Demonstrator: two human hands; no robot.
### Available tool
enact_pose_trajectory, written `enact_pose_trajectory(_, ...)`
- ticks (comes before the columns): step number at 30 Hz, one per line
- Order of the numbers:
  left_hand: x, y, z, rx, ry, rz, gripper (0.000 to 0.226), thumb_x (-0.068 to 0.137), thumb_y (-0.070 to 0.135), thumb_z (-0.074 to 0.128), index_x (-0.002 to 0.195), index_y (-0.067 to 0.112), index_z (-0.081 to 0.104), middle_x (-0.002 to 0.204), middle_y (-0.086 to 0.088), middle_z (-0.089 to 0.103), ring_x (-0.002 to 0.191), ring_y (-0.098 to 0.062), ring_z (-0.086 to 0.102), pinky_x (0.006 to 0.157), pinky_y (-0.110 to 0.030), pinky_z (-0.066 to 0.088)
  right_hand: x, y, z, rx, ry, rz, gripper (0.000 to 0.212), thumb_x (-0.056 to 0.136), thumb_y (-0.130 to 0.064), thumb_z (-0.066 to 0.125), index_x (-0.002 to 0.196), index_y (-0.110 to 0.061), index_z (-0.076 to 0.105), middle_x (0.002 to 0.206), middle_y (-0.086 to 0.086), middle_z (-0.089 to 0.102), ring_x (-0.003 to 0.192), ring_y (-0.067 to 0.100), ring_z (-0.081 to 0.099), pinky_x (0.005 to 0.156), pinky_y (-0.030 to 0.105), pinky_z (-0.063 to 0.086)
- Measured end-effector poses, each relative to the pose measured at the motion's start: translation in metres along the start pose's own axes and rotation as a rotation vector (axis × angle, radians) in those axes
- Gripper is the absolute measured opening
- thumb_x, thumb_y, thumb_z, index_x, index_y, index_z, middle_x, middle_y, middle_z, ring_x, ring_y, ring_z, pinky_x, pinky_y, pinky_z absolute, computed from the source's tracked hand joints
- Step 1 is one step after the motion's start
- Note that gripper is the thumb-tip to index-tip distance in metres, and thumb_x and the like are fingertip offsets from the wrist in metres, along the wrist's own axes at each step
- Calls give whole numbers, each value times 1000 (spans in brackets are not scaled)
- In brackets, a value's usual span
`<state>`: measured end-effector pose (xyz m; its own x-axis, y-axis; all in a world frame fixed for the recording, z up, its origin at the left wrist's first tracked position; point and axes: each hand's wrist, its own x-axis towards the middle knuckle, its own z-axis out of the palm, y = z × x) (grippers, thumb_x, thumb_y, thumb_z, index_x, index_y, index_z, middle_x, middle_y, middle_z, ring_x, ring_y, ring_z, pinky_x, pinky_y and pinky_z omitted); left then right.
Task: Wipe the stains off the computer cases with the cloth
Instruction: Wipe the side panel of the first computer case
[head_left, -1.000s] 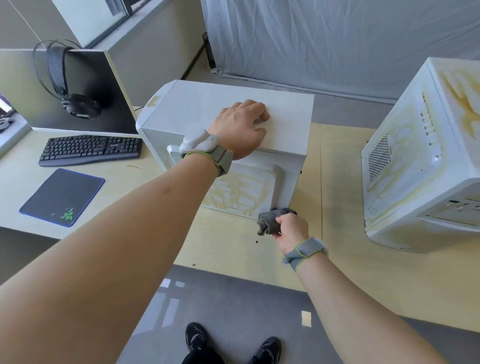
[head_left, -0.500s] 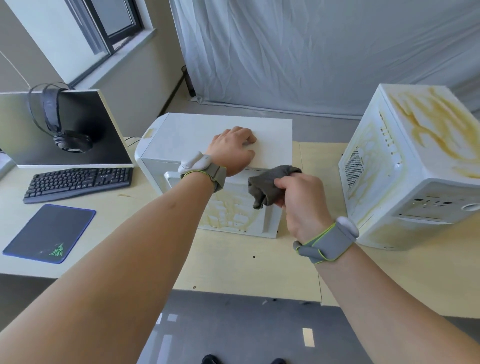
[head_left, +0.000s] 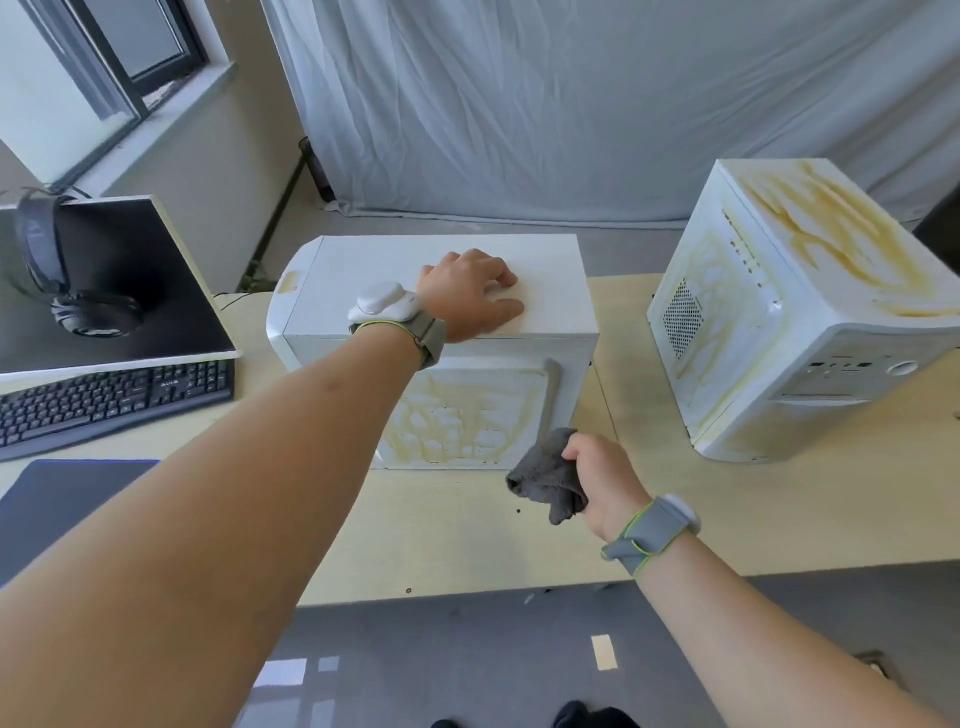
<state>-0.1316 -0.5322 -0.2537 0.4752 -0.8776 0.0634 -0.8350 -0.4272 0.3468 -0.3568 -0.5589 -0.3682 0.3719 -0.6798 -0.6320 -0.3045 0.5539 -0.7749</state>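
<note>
Computer cases (head_left: 467, 415) white, streaked with yellow-brown stains (head_left: 841, 228).

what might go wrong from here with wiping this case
The cloth is bunched in the right hand, so little of it may meet the yellow stains and it could smear them. The left hand only rests flat on the near case, so hard wiping might shift it. The far case is heavily stained too and easy to neglect.

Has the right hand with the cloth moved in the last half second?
Yes. The right hand with the cloth dropped from near the top edge of the left computer case to the bottom corner of its stained front.
</note>
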Motion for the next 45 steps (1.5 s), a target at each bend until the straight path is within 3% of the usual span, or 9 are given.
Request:
enact_pose_trajectory(6, -2, -5, 11, 12, 81, 53, 40, 91, 57, 52, 125, 36, 60, 141, 10, 52, 126, -21, 44, 102, -41, 32, 22, -6, 27, 204, -26, 27, 17, 89, 3, 58, 105, -2, 61, 101, 20, 64, 81, 33, 65, 60, 38, 55)
enact_pose_trajectory(15, 0, -5, 8, 2, 64, 47, 40, 89, 56, 53, 124, 38, 59, 142, 10, 50, 126, -22, 43, 103, -42, 32, -35, -106, 21, 459, -113, -544, 12, 76, 2, 60, 86, -3, 65, 86, 17, 63, 80, 32, 62, 69, 41, 49)
enact_pose_trajectory(22, -1, -7, 8, -31, 73, 29, 41, 88, 57, 55, 124, 38, 60, 141, 11, 51, 126, -20, 43, 105, -42, 31, -23, -60, 9, 117, -130, -95, 37, 53, -15, 53, 88, -3, 62, 83, 17, 47, 67, 40, 49, 49, 39, 45)
enact_pose_trajectory(26, 0, -7, 8, -38, 67, 25, 41, 88, 57, 55, 124, 38, 61, 142, 12, 51, 127, -20, 43, 106, -42, 31, -2, -23, 27, 86, -103, 52, 12, 80, 2, 59, 91, -3, 61, 95, 25, 64, 79, 39, 67, 60, 40, 55)
enact_pose_trajectory(29, -1, -8, 6, -41, 67, 35, 42, 88, 56, 56, 125, 38, 61, 143, 12, 50, 128, -19, 42, 105, -39, 30, 4, -44, 40, 126, -63, -92, 18, 89, 11, 57, 96, -4, 65, 106, 25, 69, 88, 36, 69, 75, 48, 59)
enact_pose_trajectory(32, 1, -6, 5, -88, 24, 7, 39, 85, 51, 58, 122, 39, 64, 143, 15, 52, 130, -18, 43, 108, -39, 31, -18, -86, 41, 176, -134, -355, 18, 86, 10, 60, 96, -4, 68, 96, 19, 73, 88, 33, 72, 69, 41, 60)
enact_pose_trajectory(36, 4, -15, -1, -622, 22, -115, 27, 89, 28, 63, 114, 33, 73, 136, 13, 61, 118, -15, 59, 92, -20, 50, -41, -111, 38, 146, -84, -552, 16, 69, -5, 65, 84, 0, 63, 80, 12, 62, 75, 25, 61, 63, 34, 48)
enact_pose_trajectory(40, -3, -24, -5, -710, 122, -147, 27, 95, 18, 59, 117, 26, 73, 113, 3, 71, 82, -18, 67, 63, -29, 57, -38, -75, 41, 71, -121, -262, 17, 63, -7, 62, 80, -10, 60, 78, 13, 57, 72, 27, 58, 61, 36, 48)
enact_pose_trajectory(45, -3, -24, -1, -717, 166, -147, 21, 89, 16, 60, 100, 27, 75, 90, 5, 71, 72, -18, 64, 67, -29, 50, -28, -28, 59, 139, -161, 22, 15, 91, 10, 50, 93, 0, 60, 86, 20, 66, 76, 33, 69, 69, 46, 59)
